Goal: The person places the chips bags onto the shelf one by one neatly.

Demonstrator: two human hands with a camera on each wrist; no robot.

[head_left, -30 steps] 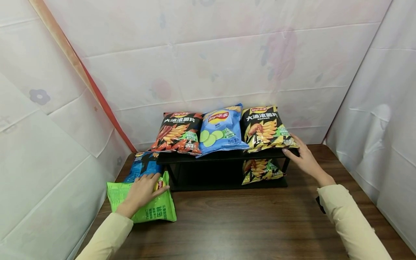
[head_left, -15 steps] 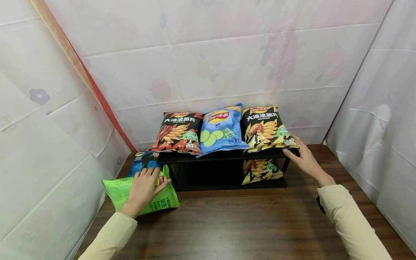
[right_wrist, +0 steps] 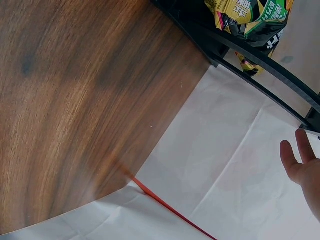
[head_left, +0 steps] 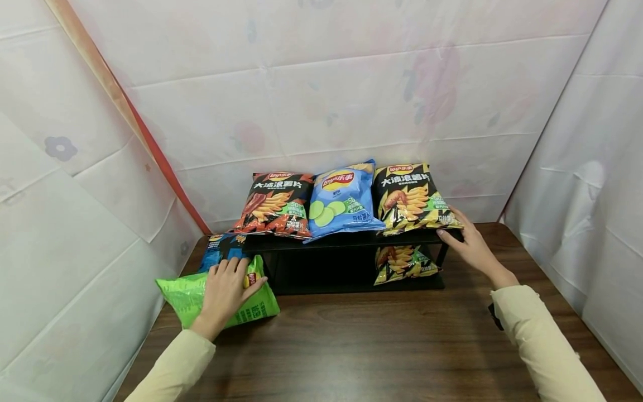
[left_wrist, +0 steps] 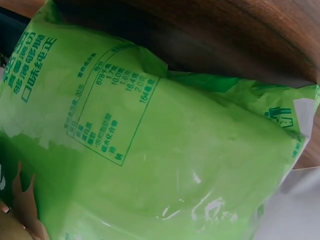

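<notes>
My left hand [head_left: 224, 292] grips a bright green bag of potato chips [head_left: 189, 291] at the left front of a black two-tier rack [head_left: 321, 244]. Its fingers reach over the bag and the thumb lies along the right part. Printed nutrition text shows on the bag [left_wrist: 165, 145] in the left wrist view. My right hand [head_left: 472, 244] touches the rack's right end, thumb at the front edge and fingers by the side. In the right wrist view, two straight fingers [right_wrist: 304, 150] show close to the rack's corner. A blue chip bag [head_left: 221, 249] lies behind the green one, partly covered.
Along the top tier stand a red-black chip bag [head_left: 276, 206], a light blue one [head_left: 344, 198] and a yellow-black one [head_left: 412, 198]. Another yellow-black bag [head_left: 404, 263] sits on the lower tier, right side. White cloth [head_left: 321, 111] walls the brown table [head_left: 361, 352].
My left hand has moved slightly forward and right with the green bag, which has tilted and now covers more of the blue bag. The right hand and the rack stay put.
</notes>
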